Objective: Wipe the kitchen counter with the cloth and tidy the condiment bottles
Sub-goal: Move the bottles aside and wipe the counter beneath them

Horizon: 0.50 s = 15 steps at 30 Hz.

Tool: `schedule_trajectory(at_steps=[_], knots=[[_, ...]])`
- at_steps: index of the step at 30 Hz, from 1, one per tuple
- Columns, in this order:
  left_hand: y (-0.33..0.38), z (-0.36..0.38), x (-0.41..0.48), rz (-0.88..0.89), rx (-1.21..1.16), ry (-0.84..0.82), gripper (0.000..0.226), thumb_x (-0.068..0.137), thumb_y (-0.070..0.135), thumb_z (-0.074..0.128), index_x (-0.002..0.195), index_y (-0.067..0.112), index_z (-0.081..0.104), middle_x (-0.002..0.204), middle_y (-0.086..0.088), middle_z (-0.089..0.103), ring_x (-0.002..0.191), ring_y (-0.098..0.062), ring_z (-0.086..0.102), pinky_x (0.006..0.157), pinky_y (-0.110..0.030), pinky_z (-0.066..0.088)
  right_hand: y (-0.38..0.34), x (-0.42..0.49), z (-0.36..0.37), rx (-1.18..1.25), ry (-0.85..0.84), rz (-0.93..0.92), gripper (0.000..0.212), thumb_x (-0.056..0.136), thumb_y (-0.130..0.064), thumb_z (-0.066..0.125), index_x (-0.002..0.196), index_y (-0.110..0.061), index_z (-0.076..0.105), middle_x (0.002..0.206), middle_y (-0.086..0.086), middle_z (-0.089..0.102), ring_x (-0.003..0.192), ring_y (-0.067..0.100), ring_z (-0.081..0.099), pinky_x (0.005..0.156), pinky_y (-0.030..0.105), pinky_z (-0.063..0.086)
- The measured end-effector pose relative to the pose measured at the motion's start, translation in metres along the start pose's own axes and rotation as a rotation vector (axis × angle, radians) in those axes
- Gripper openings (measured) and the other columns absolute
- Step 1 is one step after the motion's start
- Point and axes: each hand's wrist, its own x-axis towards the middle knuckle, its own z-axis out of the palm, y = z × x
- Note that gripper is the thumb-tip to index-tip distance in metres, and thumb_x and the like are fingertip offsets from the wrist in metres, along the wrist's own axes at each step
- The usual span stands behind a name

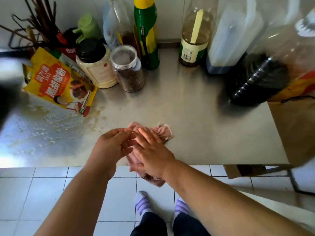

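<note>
Cloth [164, 132] is pressed flat at the near counter [204, 126] edge by the straight-fingered right hand [151, 150], left hand [110, 145] held loose and empty; left-side residue [51, 128] not yet wiped, far condiment bottles [146, 40] not yet tidied.

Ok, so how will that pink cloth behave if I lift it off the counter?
Probably floppy: the cloth is bunched into folds and one end droops over the counter edge. It would likely slide easily on the smooth metal under the right hand.
</note>
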Motion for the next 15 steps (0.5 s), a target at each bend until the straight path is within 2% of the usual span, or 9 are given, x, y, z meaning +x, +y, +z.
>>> schedule_trajectory(at_steps=[2,4,6,9,11,13,14,15], knots=[[0.0,0.01,-0.003,-0.004,-0.014,-0.003,0.016,0.093,0.008,0.05,0.093,0.008,0.066,0.079,-0.004,0.074,0.076,-0.021,0.067,0.077,-0.035,0.052,0.01,-0.022,0.001,-0.054,-0.007,-0.07,0.08,0.076,-0.05,0.069,0.144,-0.019,0.04,0.158,0.007,0.028,0.148,0.032,0.013,0.118,0.05,0.008],[-0.001,0.026,-0.007,-0.007,-0.008,-0.014,0.015,0.093,0.009,0.051,0.095,0.008,0.067,0.083,-0.006,0.074,0.078,-0.021,0.069,0.08,-0.036,0.052,0.033,-0.054,-0.002,-0.14,0.041,-0.055,0.068,0.087,-0.036,0.062,0.148,-0.028,0.033,0.158,0.0,0.028,0.147,0.029,0.019,0.118,0.048,0.016],[-0.003,0.038,-0.009,-0.008,0.0,-0.024,0.015,0.093,0.012,0.053,0.096,0.009,0.067,0.086,-0.007,0.074,0.08,-0.022,0.069,0.081,-0.037,0.053,0.059,-0.083,-0.007,-0.197,0.131,0.01,0.059,0.092,-0.03,0.054,0.148,-0.031,0.035,0.157,-0.003,0.031,0.145,0.027,0.025,0.115,0.048,0.026],[-0.004,0.062,-0.014,-0.017,0.01,-0.065,0.014,0.093,0.012,0.054,0.095,0.01,0.068,0.088,-0.007,0.073,0.08,-0.021,0.068,0.083,-0.037,0.052,0.101,-0.132,-0.021,-0.185,0.149,0.144,0.069,0.083,-0.028,0.063,0.148,-0.03,0.037,0.157,-0.002,0.03,0.145,0.027,0.025,0.114,0.047,0.028],[-0.003,0.08,-0.018,-0.02,0.023,-0.108,0.014,0.093,0.013,0.054,0.096,0.01,0.067,0.089,-0.008,0.072,0.081,-0.021,0.068,0.085,-0.038,0.051,0.127,-0.166,-0.033,-0.147,0.059,0.286,0.086,0.075,-0.032,0.07,0.151,-0.029,0.028,0.16,-0.001,0.019,0.148,0.026,0.015,0.118,0.045,0.019],[0.0,0.093,-0.022,-0.022,0.039,-0.146,0.014,0.093,0.014,0.055,0.098,0.009,0.067,0.091,-0.008,0.072,0.083,-0.022,0.067,0.087,-0.04,0.051,0.147,-0.191,-0.043,-0.119,-0.084,0.415,0.108,0.073,-0.045,0.072,0.152,-0.032,-0.001,0.161,-0.004,-0.01,0.148,0.022,-0.011,0.119,0.04,-0.004],[0.002,0.098,-0.023,-0.02,0.044,-0.163,0.014,0.093,0.014,0.054,0.098,0.009,0.067,0.092,-0.008,0.072,0.084,-0.022,0.067,0.088,-0.041,0.05,0.155,-0.197,-0.049,-0.098,-0.147,0.462,0.114,0.074,-0.05,0.072,0.148,-0.035,-0.015,0.157,-0.007,-0.024,0.145,0.019,-0.023,0.117,0.037,-0.011],[0.004,0.103,-0.026,-0.012,0.043,-0.174,0.014,0.093,0.014,0.054,0.098,0.009,0.067,0.092,-0.008,0.072,0.085,-0.023,0.067,0.088,-0.042,0.05,0.16,-0.201,-0.057,-0.072,-0.198,0.486,0.115,0.076,-0.051,0.071,0.145,-0.037,-0.021,0.153,-0.009,-0.032,0.143,0.017,-0.03,0.117,0.034,-0.013]])
